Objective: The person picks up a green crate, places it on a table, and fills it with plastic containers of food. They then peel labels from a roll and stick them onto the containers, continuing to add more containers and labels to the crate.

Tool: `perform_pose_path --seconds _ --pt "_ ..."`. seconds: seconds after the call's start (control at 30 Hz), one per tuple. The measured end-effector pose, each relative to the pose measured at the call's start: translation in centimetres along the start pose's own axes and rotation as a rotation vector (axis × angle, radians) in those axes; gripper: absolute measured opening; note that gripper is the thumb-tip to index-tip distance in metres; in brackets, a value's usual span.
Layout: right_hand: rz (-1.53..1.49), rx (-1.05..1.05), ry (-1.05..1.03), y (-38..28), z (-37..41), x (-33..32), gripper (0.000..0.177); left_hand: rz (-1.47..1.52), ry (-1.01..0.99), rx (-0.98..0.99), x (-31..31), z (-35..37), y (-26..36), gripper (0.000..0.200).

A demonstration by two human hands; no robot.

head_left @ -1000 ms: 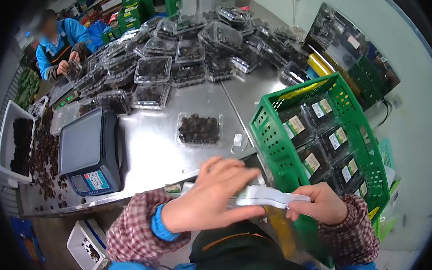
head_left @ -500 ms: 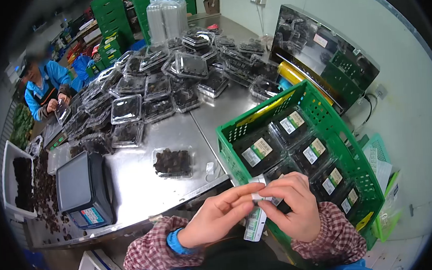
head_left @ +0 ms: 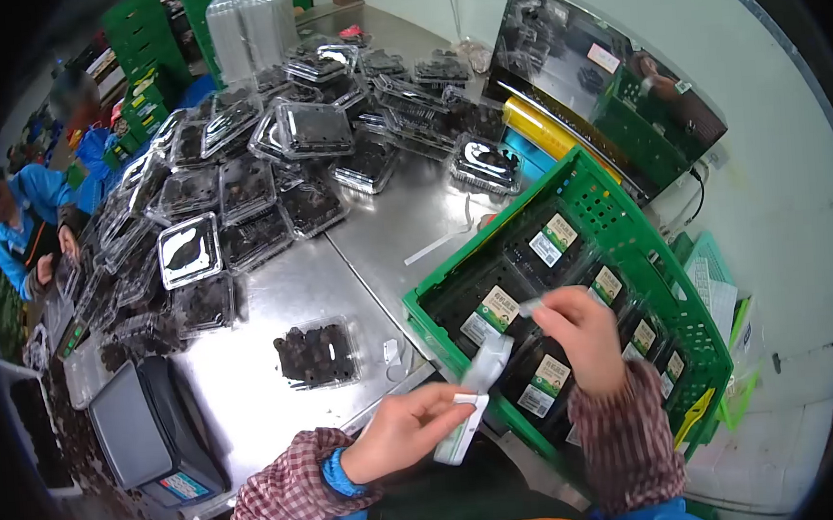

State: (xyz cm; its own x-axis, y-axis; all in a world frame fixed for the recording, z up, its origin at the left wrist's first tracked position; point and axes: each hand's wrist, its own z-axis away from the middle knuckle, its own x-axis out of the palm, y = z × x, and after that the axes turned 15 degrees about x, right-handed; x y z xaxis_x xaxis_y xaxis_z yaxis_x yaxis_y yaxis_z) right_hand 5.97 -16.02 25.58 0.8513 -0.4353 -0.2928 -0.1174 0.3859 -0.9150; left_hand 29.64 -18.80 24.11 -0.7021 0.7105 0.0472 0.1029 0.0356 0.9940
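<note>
My left hand [head_left: 404, 437] pinches a folded strip of printed labels [head_left: 488, 362], whose free end sticks up toward the crate. Between the thumb and fingers of my right hand [head_left: 588, 340] is a small pale label [head_left: 531, 307], slightly blurred. This hand hovers over the green crate [head_left: 678, 292], apart from the strip. Inside the crate lie several dark-filled clear packs, most with a white and green label, such as the front pack [head_left: 543, 386].
An uncovered clear tray of dark pieces [head_left: 315, 354] sits on the steel table [head_left: 363, 249], beside a grey scale [head_left: 140, 425]. Several filled clamshells [head_left: 313, 130] are piled behind. A black-and-yellow wrapping machine [head_left: 606, 82] stands behind the crate. Another person [head_left: 37, 216] works at far left.
My hands have separated: the right moved up over the crate with a small label, the left shifted slightly left and down with the strip. The view has turned, showing more of the crate.
</note>
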Motion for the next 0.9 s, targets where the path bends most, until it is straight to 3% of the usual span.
perform_pose_path --seconds 0.03,0.2,0.27,0.3,0.33,0.4,0.43,0.47,0.5,0.53,0.7,0.77,0.8,0.9 --pt "-0.181 0.323 -0.106 1.2 -1.9 1.0 0.019 0.08 -0.017 -0.059 -1.0 -0.2 0.2 0.035" --pt "0.015 0.555 -0.098 8.6 -6.7 3.3 0.029 0.287 0.004 0.036 -3.7 -1.7 0.9 0.034" --pt "0.662 -0.134 0.324 9.5 -6.7 3.8 0.049 0.339 -0.011 0.059 -4.0 -2.8 1.8 0.032" --pt "0.518 -0.062 0.291 7.6 -6.3 3.6 0.061 0.383 -0.046 0.036 -4.1 -3.4 2.5 0.029" --pt "0.118 0.104 0.172 3.3 -4.8 3.7 0.056 0.427 -0.08 0.017 -4.2 -4.0 2.9 0.027" --pt "-0.116 -0.022 -0.063 -2.9 -1.5 2.5 0.046 0.299 -0.126 0.003 -4.3 -5.1 2.6 0.023" --pt "0.199 -0.385 -0.178 -5.1 -0.5 1.6 0.034 0.25 -0.141 -0.008 -4.1 -5.7 2.5 0.02" --pt "0.329 -0.414 -0.288 -8.4 1.2 1.8 0.026 0.25 -0.162 -0.002 -4.2 -6.3 2.8 0.02" --pt "0.527 -0.419 -0.285 -9.6 2.0 2.0 0.022 0.032 -0.223 0.121 -4.3 -6.9 3.2 0.017" --pt "0.554 -0.413 -0.31 -9.3 2.0 1.6 0.021 -0.183 -0.279 0.249 -4.4 -7.4 3.5 0.015" --pt "0.478 -0.313 -0.359 -8.1 1.5 0.3 0.016 -0.187 -0.362 0.288 -4.1 -9.0 3.1 0.023" --pt "0.2 0.009 -0.359 -7.4 1.5 0.5 0.014 -0.251 -0.374 0.364 -3.6 -9.2 2.2 0.024" --pt "0.077 0.069 -0.364 -7.2 1.5 0.7 0.01 -0.275 -0.35 0.404 -3.4 -9.4 2.0 0.026" --pt "0.133 0.024 -0.494 -6.5 0.8 -0.1 0.009 -0.367 -0.367 0.457 -3.1 -9.9 1.9 0.022"
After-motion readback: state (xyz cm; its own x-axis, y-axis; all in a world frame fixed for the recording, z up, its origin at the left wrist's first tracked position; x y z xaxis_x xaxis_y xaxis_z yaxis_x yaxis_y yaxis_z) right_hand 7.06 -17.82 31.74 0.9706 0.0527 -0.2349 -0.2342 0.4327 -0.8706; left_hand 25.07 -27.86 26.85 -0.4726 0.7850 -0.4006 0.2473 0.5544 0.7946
